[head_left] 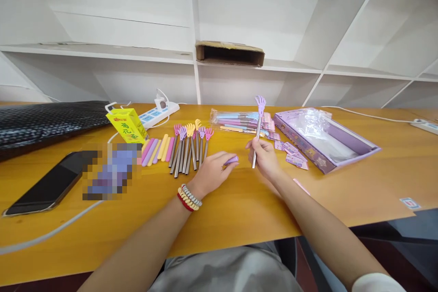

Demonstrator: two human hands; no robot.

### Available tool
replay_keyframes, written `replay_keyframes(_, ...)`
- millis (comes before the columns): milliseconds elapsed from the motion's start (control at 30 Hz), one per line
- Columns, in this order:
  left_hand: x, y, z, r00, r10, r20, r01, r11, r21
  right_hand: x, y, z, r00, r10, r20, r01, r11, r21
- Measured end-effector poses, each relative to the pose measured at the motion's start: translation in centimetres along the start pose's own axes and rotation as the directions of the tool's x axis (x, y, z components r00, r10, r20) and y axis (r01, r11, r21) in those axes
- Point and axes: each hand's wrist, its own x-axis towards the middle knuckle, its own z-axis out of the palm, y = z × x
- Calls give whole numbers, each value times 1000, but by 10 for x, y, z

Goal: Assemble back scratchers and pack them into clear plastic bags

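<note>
Nearest: my left hand (210, 171), fingers pinched shut on a small purple sleeve (232, 160); light, probably soft. At 3 o'clock of it, my right hand (264, 155), fingers closed round a back scratcher (258, 127) held upright: thin metal shaft, purple claw on top; stiff, light, likely slippery, so best taken low on the shaft. At 10 o'clock: row of scratchers (190, 146). At 1 o'clock: purple box (325, 139).

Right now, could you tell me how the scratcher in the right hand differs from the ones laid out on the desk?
The held scratcher stands nearly upright in the right hand; the row of scratchers lies flat on the desk. The held one has a purple claw; the row mixes pink, purple and yellow claws. All share a metal stem with a small hand-shaped claw.
</note>
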Motion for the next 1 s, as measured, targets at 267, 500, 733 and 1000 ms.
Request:
replay_keyframes(267, 0, -5, 1, 1000, -27, 0, 27, 997, 73, -2, 1, 7, 997, -74, -1, 74, 996, 42)
replay_keyframes(500, 1, -2, -1, 998, -54, -17, 54, 997, 61, -1, 6, 9, 997, -69, -46, 74, 990, 117)
replay_keyframes(733, -1, -6, -1, 999, -40, -10, 41, 991, 128, -1, 8, 7, 995, -88, 41, 82, 989, 123)
replay_keyframes(1000, -2, -3, 0, 995, -56, 86, 37, 977, 211, 2, 10, 0, 968, -84, 237, 79, 996, 31)
